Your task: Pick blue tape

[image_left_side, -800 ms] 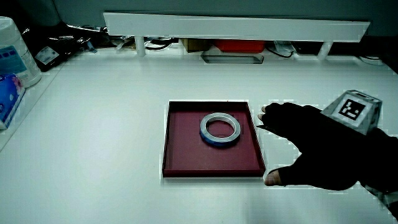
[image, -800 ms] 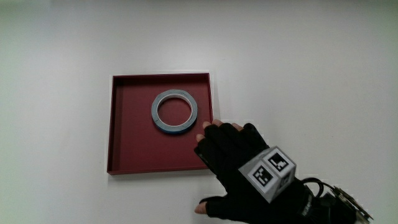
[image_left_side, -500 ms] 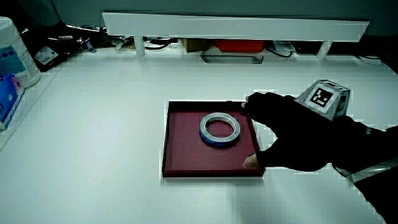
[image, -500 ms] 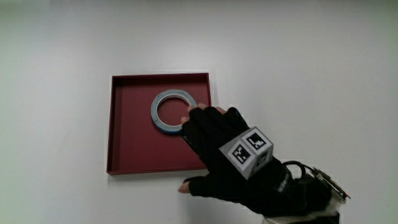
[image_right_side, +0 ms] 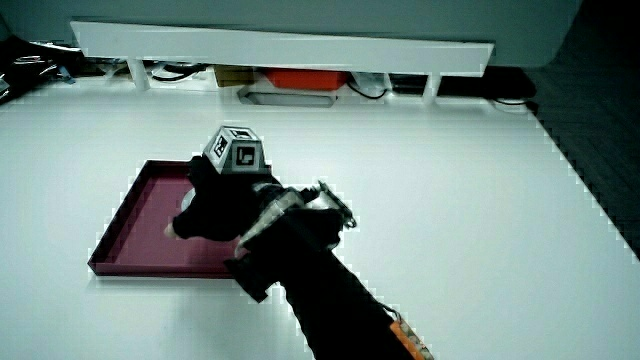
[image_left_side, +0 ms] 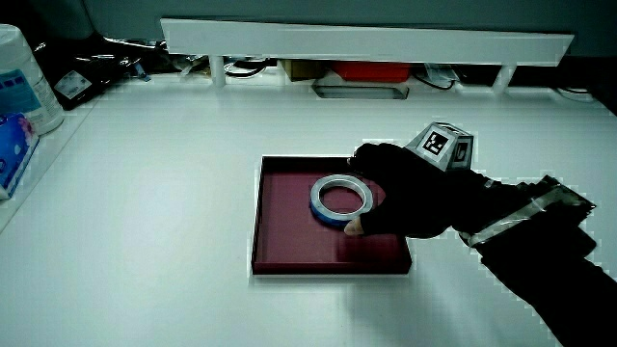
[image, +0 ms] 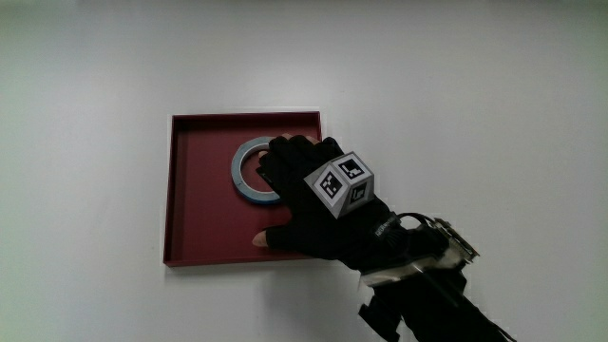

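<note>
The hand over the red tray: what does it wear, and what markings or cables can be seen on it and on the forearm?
The hand wears a black fingerless glove. On its back sits a small grey cube with black-and-white square patterns on its faces. At the wrist, a thin black cable loops beside a pale strap. The forearm is in a black sleeve.

One blue tape [image: 249,171], one red tray [image: 199,218], one gloved hand [image: 309,204].
</note>
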